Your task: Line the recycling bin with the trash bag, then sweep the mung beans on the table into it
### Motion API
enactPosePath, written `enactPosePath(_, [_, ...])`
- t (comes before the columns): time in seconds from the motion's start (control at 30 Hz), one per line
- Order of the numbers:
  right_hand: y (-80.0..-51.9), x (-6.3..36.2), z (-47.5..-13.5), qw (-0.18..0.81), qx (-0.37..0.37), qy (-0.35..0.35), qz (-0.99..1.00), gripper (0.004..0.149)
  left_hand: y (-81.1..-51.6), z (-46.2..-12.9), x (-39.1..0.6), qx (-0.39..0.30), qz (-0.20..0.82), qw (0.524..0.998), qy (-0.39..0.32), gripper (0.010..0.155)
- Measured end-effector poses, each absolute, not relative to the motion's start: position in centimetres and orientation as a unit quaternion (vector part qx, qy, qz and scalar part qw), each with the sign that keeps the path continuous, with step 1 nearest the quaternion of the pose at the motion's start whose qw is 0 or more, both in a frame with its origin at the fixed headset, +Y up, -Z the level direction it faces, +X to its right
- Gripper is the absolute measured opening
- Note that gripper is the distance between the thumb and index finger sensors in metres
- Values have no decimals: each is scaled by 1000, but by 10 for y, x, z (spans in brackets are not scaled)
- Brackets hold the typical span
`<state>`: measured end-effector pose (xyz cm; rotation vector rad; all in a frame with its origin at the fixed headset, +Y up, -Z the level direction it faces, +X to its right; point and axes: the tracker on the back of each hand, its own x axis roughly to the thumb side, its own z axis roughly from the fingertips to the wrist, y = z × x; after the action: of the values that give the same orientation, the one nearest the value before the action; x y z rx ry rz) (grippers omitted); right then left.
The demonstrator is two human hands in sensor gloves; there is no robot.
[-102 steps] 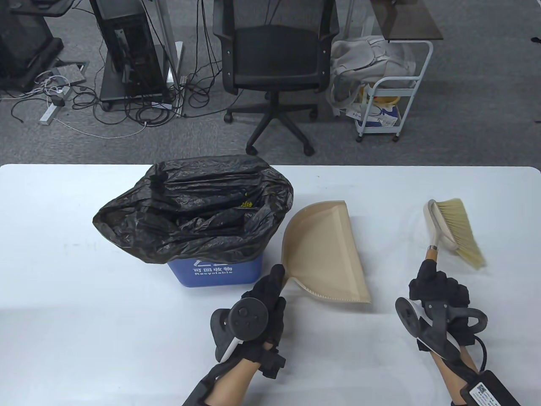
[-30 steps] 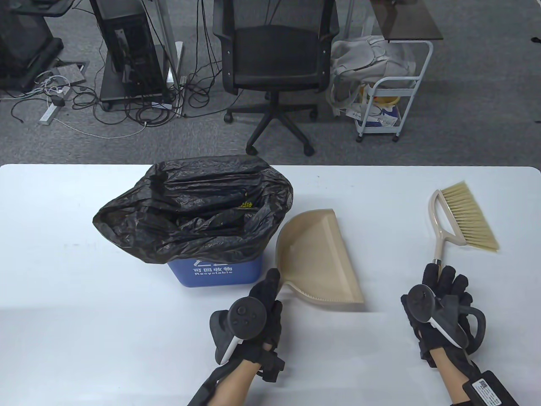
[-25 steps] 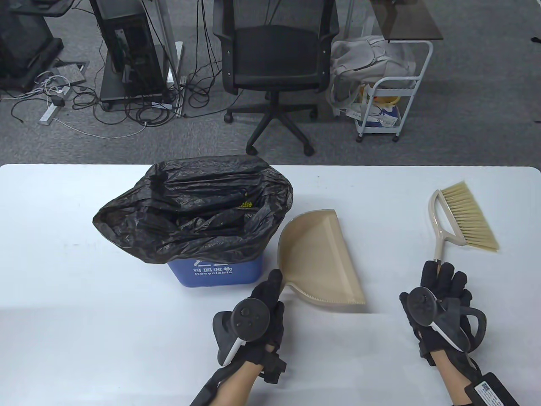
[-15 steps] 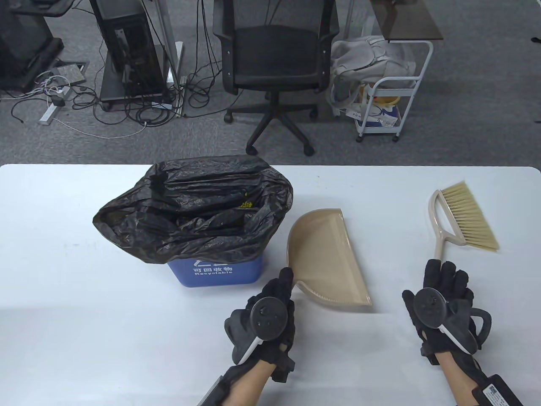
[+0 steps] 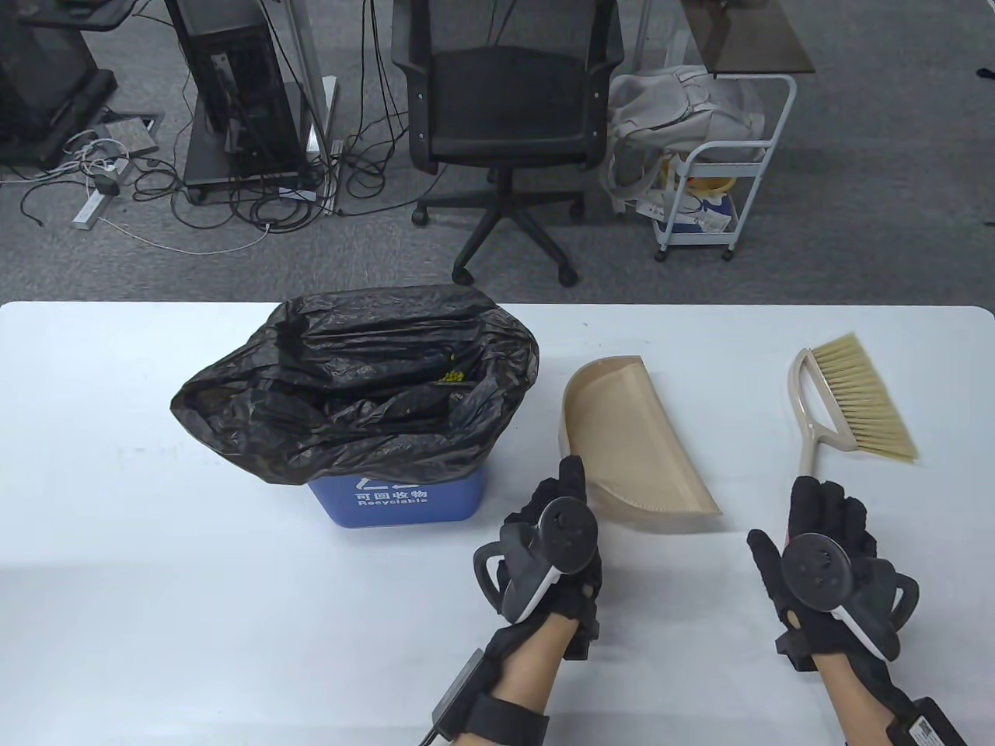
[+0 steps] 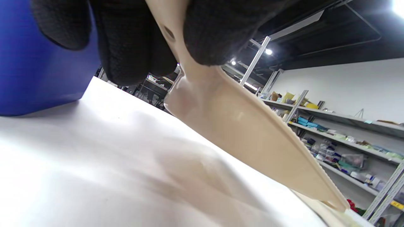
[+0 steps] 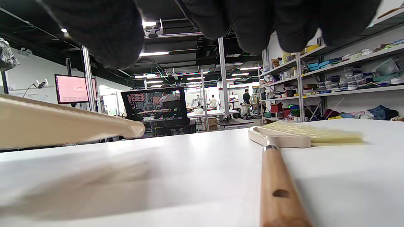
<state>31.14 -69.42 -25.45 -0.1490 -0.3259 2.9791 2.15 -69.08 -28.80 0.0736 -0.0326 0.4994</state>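
The blue recycling bin (image 5: pixel 396 501) stands left of centre, lined with a black trash bag (image 5: pixel 350 388); a few mung beans (image 5: pixel 452 376) show inside it. My left hand (image 5: pixel 571 478) grips the handle of the beige dustpan (image 5: pixel 633 443), which is tilted and lifted just right of the bin. In the left wrist view my fingers (image 6: pixel 135 47) wrap the dustpan (image 6: pixel 246 126) handle. The brush (image 5: pixel 855 396) lies flat on the table at the right. My right hand (image 5: pixel 820 505) hovers open over the handle's near end, and the right wrist view shows the brush handle (image 7: pixel 277 183) free below my fingers (image 7: pixel 252 25).
The white table (image 5: pixel 194 606) ends at its far edge, beyond which stand a black office chair (image 5: pixel 505 101) and a white trolley (image 5: pixel 723 179). Shelving fills the background of both wrist views.
The right hand laid the brush flat on the table and let go of its handle. The left hand carried the dustpan to the right, away from the bin, and tilted it more.
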Motion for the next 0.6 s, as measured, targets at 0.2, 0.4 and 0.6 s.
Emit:
enactPosePath(0.2, [-694, 318, -256, 90, -58, -102, 989, 86, -702, -313, 41, 25, 226, 974, -8, 67])
enactPosePath(0.4, [-699, 322, -261, 98, -63, -88, 989, 86, -709, -334, 48, 15, 226, 974, -2, 67])
enactPosePath(0.6, [-701, 321, -264, 98, -58, -76, 991, 85, -719, -345, 51, 7, 210, 978, -9, 68])
